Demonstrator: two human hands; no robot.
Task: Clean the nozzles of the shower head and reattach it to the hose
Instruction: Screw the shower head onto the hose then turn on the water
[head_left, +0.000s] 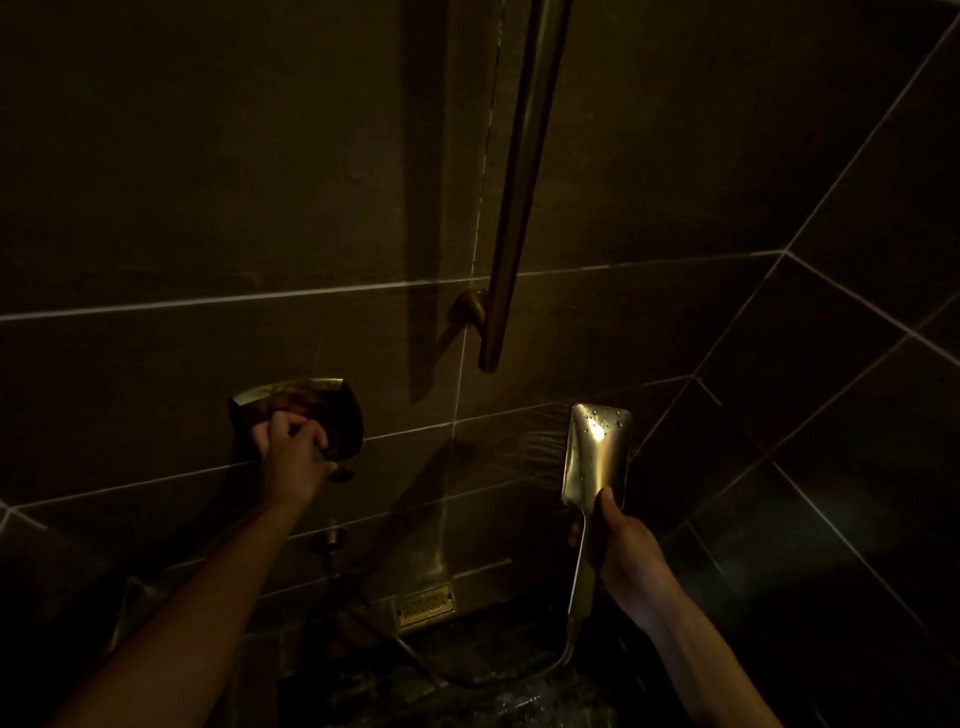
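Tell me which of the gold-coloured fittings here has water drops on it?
The shower head, held by its handle in the right hand. Its back shows beads; the wall plate under the left hand and the rail show none.

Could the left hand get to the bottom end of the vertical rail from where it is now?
Probably yes: the left hand grips the wall control, and only bare tile lies between it and the rail.

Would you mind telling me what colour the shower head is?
The shower head is a shiny brass gold, dotted with water drops; the head view shows it.
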